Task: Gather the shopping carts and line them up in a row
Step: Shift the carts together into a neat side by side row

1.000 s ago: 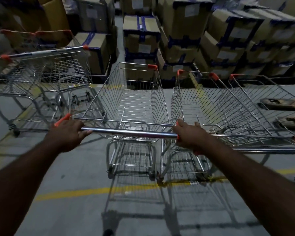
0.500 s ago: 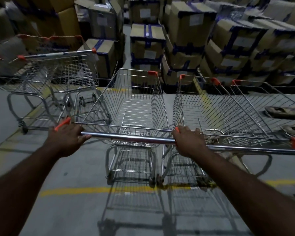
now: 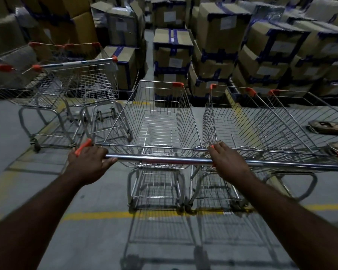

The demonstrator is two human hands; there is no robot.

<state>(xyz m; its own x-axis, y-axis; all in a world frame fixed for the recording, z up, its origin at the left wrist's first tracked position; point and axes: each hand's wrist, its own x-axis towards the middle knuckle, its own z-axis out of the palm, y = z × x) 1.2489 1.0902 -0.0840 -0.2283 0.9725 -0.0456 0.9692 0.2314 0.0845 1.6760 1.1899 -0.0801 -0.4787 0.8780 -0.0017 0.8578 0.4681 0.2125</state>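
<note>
A wire shopping cart [image 3: 160, 121] with orange corner caps stands right in front of me. My left hand [image 3: 90, 162] grips the left end of its chrome handle bar [image 3: 160, 159]; my right hand [image 3: 228, 162] grips the right end. A second cart [image 3: 242, 123] stands side by side against its right flank, and a third cart [image 3: 308, 114] lies further right, partly cut off. To the left, two more carts [image 3: 70, 88] stand apart, turned another way and overlapping each other.
Stacks of taped cardboard boxes [image 3: 222, 45] fill the back, with a narrow aisle [image 3: 148, 55] between them. A yellow floor line [image 3: 98, 215] runs under the cart wheels. Flat brown objects [image 3: 328, 125] lie on the floor at the right.
The view has tilted up and the cart I hold has rolled slightly forward toward the boxes. Both hands keep their grip on the handle bar.
</note>
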